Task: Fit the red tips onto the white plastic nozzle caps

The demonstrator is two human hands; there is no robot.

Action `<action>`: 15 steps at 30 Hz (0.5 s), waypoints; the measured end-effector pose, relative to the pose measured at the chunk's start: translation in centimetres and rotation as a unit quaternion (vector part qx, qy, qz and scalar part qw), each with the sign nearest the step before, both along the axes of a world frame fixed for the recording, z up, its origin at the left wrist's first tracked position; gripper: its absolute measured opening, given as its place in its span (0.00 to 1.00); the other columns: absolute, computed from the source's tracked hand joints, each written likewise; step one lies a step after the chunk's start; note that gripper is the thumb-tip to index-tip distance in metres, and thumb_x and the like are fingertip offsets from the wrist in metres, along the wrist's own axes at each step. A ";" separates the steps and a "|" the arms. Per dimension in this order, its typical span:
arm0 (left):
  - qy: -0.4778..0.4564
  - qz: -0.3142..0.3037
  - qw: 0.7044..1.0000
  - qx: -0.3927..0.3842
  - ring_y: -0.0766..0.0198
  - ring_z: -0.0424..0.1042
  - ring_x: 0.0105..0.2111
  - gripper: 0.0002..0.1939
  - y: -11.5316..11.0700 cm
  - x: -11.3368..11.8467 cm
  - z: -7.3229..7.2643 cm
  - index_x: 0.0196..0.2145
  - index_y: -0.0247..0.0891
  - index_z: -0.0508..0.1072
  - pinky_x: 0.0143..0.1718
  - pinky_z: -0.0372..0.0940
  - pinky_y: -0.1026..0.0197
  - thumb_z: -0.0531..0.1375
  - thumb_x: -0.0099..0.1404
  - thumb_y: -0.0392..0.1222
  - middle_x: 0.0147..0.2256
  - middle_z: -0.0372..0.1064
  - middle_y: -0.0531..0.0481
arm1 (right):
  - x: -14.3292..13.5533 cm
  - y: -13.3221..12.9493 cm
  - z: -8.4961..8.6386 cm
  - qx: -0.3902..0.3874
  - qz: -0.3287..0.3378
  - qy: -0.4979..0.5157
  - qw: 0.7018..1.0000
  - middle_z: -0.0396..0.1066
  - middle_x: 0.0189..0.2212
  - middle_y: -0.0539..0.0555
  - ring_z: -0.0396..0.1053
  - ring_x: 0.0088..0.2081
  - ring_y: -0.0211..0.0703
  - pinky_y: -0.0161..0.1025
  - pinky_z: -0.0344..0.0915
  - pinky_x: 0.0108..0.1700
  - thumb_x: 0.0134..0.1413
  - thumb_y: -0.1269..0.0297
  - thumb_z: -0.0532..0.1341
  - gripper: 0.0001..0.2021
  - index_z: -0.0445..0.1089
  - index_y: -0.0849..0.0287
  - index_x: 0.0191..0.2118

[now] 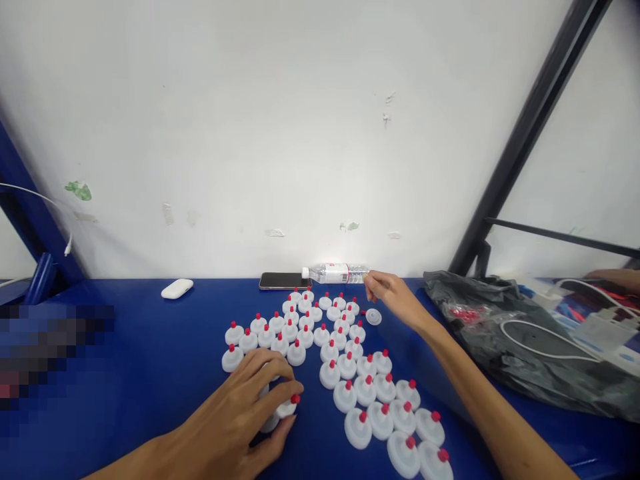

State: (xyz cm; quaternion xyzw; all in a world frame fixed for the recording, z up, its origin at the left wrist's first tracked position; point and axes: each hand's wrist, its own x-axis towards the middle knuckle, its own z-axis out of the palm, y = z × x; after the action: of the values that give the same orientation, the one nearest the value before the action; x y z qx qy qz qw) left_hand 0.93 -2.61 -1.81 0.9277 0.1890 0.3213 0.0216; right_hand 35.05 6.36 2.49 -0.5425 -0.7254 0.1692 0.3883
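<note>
My left hand (250,400) is closed over a white round cap with a red tip (286,408), its thumb and fingers around the sides. More white pieces show partly beneath the palm. At the back, my right hand (393,295) has its fingertips pressed together near the base of a clear plastic bottle (333,273); what they hold, if anything, is hidden. Just below those fingers, one white cap (373,317) lies tipped on its side. Many matching red-tipped white caps (366,390) stand upright in clusters between and beyond my hands.
Along the wall lie a phone (280,281), partly behind the bottle's neck, and a white earbud case (177,289). A black plastic bag (505,347) with a white cable (540,353) and a small bag of red pieces (470,313) covers the right side of the blue table (150,360).
</note>
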 end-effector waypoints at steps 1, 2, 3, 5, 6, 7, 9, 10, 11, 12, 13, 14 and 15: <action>0.002 -0.001 1.000 0.003 0.54 0.70 0.50 0.16 0.0 0.0 0.1 0.54 0.37 0.70 0.54 0.70 0.53 0.55 0.71 0.28 0.46 0.72 0.42 | 0.1 0.0 0.0 0.001 -0.005 -0.002 1.000 0.71 0.24 0.51 0.70 0.29 0.44 0.40 0.65 0.37 0.68 0.48 0.52 0.22 0.64 0.54 0.24; 0.001 -0.001 1.000 0.007 0.54 0.70 0.50 0.16 0.0 0.0 0.1 0.53 0.37 0.70 0.54 0.71 0.53 0.55 0.71 0.28 0.46 0.72 0.42 | 0.1 0.0 0.1 0.003 -0.009 -0.004 1.000 0.71 0.24 0.50 0.69 0.29 0.44 0.39 0.65 0.37 0.68 0.48 0.52 0.22 0.63 0.54 0.24; -0.001 -0.002 1.000 0.008 0.54 0.70 0.50 0.16 0.1 0.1 0.2 0.54 0.37 0.70 0.54 0.71 0.53 0.55 0.71 0.28 0.46 0.72 0.42 | 0.2 0.0 0.1 0.005 -0.014 -0.006 1.000 0.70 0.23 0.50 0.69 0.28 0.44 0.39 0.64 0.36 0.68 0.48 0.52 0.23 0.63 0.54 0.24; -0.003 -0.002 1.000 0.007 0.54 0.70 0.51 0.16 0.1 0.1 0.2 0.54 0.38 0.70 0.54 0.71 0.53 0.55 0.71 0.28 0.46 0.72 0.42 | 0.4 0.1 0.0 0.009 -0.026 -0.006 1.000 0.69 0.22 0.50 0.68 0.27 0.43 0.39 0.64 0.36 0.68 0.47 0.52 0.23 0.62 0.54 0.23; -0.004 -0.002 1.000 0.006 0.54 0.70 0.51 0.17 0.2 0.1 0.1 0.54 0.39 0.70 0.54 0.71 0.53 0.55 0.71 0.28 0.46 0.72 0.42 | 0.5 0.2 -0.1 0.010 -0.033 -0.004 0.999 0.69 0.22 0.50 0.68 0.27 0.43 0.40 0.64 0.36 0.68 0.46 0.52 0.23 0.63 0.54 0.24; -0.005 -0.004 1.000 0.005 0.54 0.70 0.51 0.17 0.2 0.1 0.1 0.55 0.39 0.70 0.54 0.71 0.53 0.55 0.71 0.28 0.46 0.72 0.42 | 0.6 0.4 -0.3 0.010 -0.039 -0.001 0.999 0.70 0.22 0.50 0.68 0.27 0.44 0.40 0.65 0.36 0.68 0.45 0.52 0.24 0.64 0.54 0.25; -0.007 -0.008 1.000 0.002 0.54 0.69 0.51 0.18 0.2 0.0 -0.1 0.56 0.39 0.70 0.54 0.70 0.52 0.55 0.71 0.28 0.46 0.72 0.42 | 0.8 0.7 -0.7 0.003 -0.047 0.008 0.999 0.72 0.25 0.51 0.70 0.29 0.44 0.40 0.67 0.36 0.69 0.45 0.51 0.23 0.68 0.55 0.29; -0.008 -0.010 1.000 0.000 0.54 0.69 0.51 0.18 0.2 0.0 -0.2 0.56 0.39 0.70 0.54 0.70 0.52 0.55 0.71 0.28 0.47 0.71 0.42 | 0.8 0.9 -1.0 -0.004 -0.048 0.013 0.999 0.74 0.28 0.52 0.72 0.31 0.45 0.40 0.68 0.37 0.70 0.46 0.50 0.23 0.71 0.55 0.32; -0.009 -0.011 1.000 -0.004 0.54 0.69 0.52 0.19 0.2 0.0 -0.3 0.57 0.39 0.69 0.55 0.70 0.52 0.54 0.72 0.28 0.47 0.71 0.42 | 0.9 1.1 -1.2 -0.011 -0.049 0.017 0.999 0.76 0.30 0.53 0.73 0.33 0.45 0.40 0.70 0.37 0.71 0.47 0.50 0.23 0.73 0.56 0.36; -0.008 -0.011 1.000 -0.008 0.54 0.68 0.52 0.19 0.2 -0.1 -0.4 0.57 0.39 0.69 0.55 0.70 0.51 0.54 0.72 0.28 0.47 0.71 0.42 | 1.0 1.2 -1.4 -0.018 -0.051 0.020 0.998 0.77 0.33 0.53 0.74 0.34 0.45 0.40 0.71 0.39 0.72 0.49 0.49 0.22 0.75 0.57 0.38; -0.006 -0.011 1.000 -0.011 0.53 0.68 0.52 0.19 0.2 -0.1 -0.5 0.57 0.39 0.69 0.55 0.70 0.51 0.55 0.72 0.28 0.47 0.71 0.42 | 1.1 1.3 -1.6 -0.025 -0.054 0.022 0.998 0.77 0.35 0.54 0.75 0.36 0.45 0.41 0.72 0.41 0.73 0.51 0.50 0.21 0.75 0.58 0.41; -0.004 -0.010 1.000 -0.013 0.53 0.68 0.52 0.19 0.2 -0.2 -0.5 0.57 0.39 0.69 0.55 0.70 0.51 0.55 0.72 0.28 0.48 0.71 0.42 | 1.1 1.4 -1.7 -0.030 -0.058 0.022 0.998 0.78 0.38 0.54 0.76 0.38 0.45 0.43 0.73 0.43 0.73 0.52 0.52 0.19 0.76 0.59 0.44; -0.003 -0.011 1.000 -0.014 0.53 0.68 0.52 0.19 0.2 -0.2 -0.6 0.57 0.39 0.69 0.55 0.70 0.51 0.55 0.72 0.28 0.48 0.71 0.42 | 1.2 1.4 -1.8 -0.035 -0.062 0.021 0.997 0.77 0.41 0.55 0.76 0.40 0.45 0.45 0.74 0.45 0.73 0.53 0.55 0.16 0.75 0.60 0.47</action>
State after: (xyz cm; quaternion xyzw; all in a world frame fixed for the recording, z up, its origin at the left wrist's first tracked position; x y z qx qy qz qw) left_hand 0.75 -2.42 -2.37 0.9284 0.1830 0.3212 0.0384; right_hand 36.22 7.78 0.73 -0.5961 -0.6759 0.1814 0.3936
